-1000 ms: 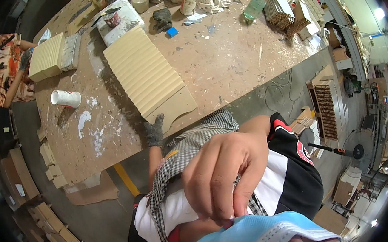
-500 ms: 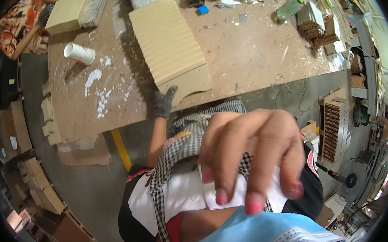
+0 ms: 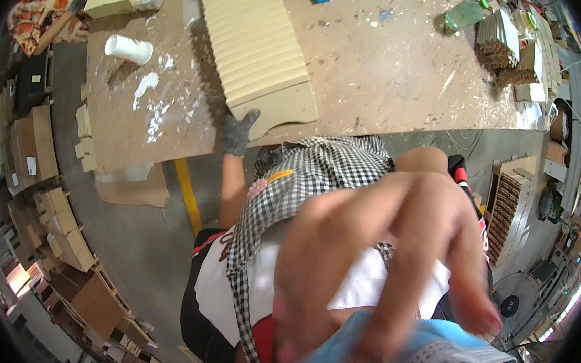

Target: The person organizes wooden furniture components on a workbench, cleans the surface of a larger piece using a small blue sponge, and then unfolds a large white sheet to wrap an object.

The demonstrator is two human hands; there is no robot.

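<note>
Gloved left hand (image 3: 238, 133) at eleven o'clock, thumb over the seven-o'clock corner of a ridged cream stack (image 3: 256, 43) up at twelve; bare right hand (image 3: 413, 205) blurred at four, fingers spread, over a blue mask (image 3: 333, 354) at five; on the counter (image 3: 378, 77), white cup (image 3: 129, 50) between ten and eleven, green bottle (image 3: 464, 16) at two.

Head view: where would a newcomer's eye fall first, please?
First, probably, the large, blurred right hand, bare, in front of the blue mask at the bottom. Then the cream ridged stack on the table, upper middle, with the gloved left hand touching its near left corner. A white cup is left of the stack.
</note>
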